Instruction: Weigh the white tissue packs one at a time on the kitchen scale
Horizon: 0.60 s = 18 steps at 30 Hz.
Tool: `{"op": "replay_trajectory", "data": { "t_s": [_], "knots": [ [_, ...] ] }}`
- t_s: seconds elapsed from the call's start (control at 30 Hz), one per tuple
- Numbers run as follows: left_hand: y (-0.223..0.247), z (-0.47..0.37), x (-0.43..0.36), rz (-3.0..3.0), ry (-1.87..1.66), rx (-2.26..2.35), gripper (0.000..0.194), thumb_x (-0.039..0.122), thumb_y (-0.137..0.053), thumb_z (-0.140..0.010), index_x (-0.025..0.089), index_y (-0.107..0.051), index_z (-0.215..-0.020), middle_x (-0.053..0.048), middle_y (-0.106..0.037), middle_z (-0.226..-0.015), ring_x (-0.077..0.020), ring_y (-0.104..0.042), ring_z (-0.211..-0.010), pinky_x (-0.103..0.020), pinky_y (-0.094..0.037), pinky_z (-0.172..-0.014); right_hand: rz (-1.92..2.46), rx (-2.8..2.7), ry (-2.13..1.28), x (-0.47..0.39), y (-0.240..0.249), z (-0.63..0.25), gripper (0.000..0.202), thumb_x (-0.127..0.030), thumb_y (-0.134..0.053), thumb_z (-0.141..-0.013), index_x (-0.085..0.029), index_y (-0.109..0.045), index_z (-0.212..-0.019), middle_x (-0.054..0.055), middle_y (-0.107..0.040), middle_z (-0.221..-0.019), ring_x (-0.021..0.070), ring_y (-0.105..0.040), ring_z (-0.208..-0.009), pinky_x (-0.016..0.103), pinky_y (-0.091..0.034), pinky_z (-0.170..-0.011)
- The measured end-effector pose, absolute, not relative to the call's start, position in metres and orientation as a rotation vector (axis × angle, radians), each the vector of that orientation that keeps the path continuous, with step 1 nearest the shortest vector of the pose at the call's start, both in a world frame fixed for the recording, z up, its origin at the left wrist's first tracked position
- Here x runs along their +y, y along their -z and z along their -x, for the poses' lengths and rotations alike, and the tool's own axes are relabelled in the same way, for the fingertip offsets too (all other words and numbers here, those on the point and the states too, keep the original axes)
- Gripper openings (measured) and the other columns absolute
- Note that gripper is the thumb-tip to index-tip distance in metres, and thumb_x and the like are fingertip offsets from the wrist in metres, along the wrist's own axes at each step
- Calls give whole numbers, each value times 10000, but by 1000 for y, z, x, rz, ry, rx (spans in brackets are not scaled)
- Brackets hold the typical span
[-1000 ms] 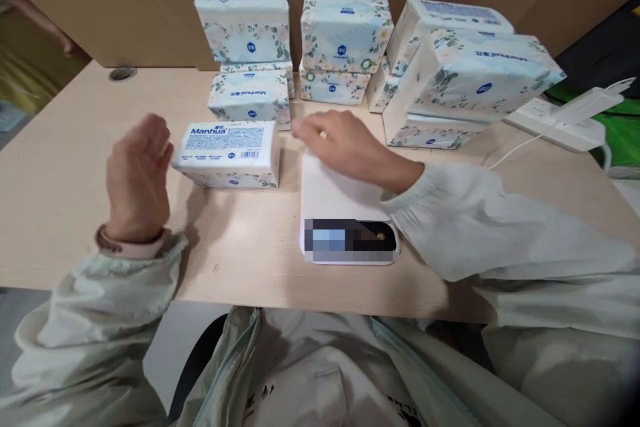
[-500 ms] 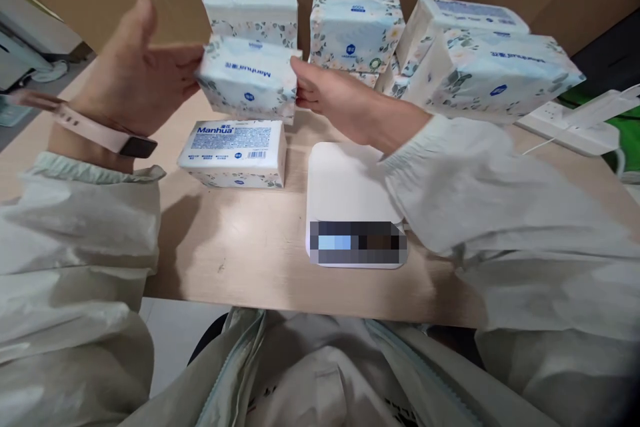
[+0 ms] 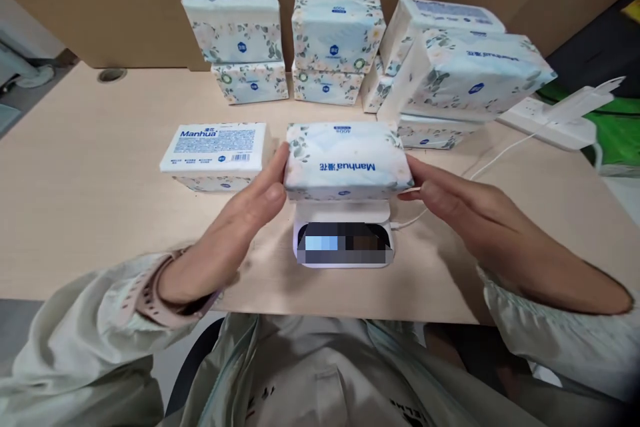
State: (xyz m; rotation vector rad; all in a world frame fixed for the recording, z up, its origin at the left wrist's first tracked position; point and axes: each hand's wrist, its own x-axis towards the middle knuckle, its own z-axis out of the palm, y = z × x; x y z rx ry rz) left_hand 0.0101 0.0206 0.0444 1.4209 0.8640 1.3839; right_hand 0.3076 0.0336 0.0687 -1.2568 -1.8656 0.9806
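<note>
Steadying a tissue pack over the white scale, near the front edge of the tabletop.
Best kept level and centred, with light, even pressure; left hand and right hand, fingers nearly straight, clasp its opposite ends; whether it touches the scale, I cannot tell.

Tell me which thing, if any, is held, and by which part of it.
A pale blue, floral, brick-shaped plastic-wrapped pack is held by its two short ends, between the fingers of the left hand and the right hand.
</note>
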Motion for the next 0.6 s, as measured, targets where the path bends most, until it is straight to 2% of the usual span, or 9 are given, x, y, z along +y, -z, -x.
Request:
{"op": "replay_trajectory", "data": {
  "t_s": [0.1, 0.2, 0.37, 0.6],
  "knots": [
    [-35, -10, 20, -1386, -1270, 880, 665, 707, -442, -1091, 371, -458, -1664, 46, -478, -1719, -344, -196, -1711, -648, -221, -1412, 1260, -1804, -931, 31, -51, -313, 449, -551, -622, -1043, -456, -666, -1480, -38, -730, -1487, 326, -704, -1384, 624, -564, -1217],
    [-27, -5, 24, -1355, -1155, 908, 674, 676, -421, -1103, 405, -353, -1716, 84, -375, -1772, -303, -122, -1731, -585, -133, -1445, 1221, -1666, -707, 29, -31, -312, 404, -490, -576, -1078, -409, -695, -1456, -10, -732, -1480, 283, -717, -1336, 549, -567, -1204],
    [-16, 3, 24, -1363, -1097, 892, 628, 661, -346, -1118, 434, -373, -1704, 137, -235, -1813, -272, -102, -1738, -510, -74, -1461, 1136, -1610, -560, 29, -2, -313, 416, -477, -518, -1096, -415, -671, -1477, -3, -726, -1471, 297, -687, -1351, 568, -525, -1208],
    [-16, 5, 24, -1367, -1088, 874, 613, 654, -328, -1121, 440, -397, -1692, 125, -266, -1806, -274, -94, -1737, -527, -76, -1458, 1174, -1579, -537, 34, 2, -317, 411, -506, -537, -1079, -398, -711, -1435, 15, -753, -1428, 307, -704, -1309, 571, -543, -1168]
  ]
}}
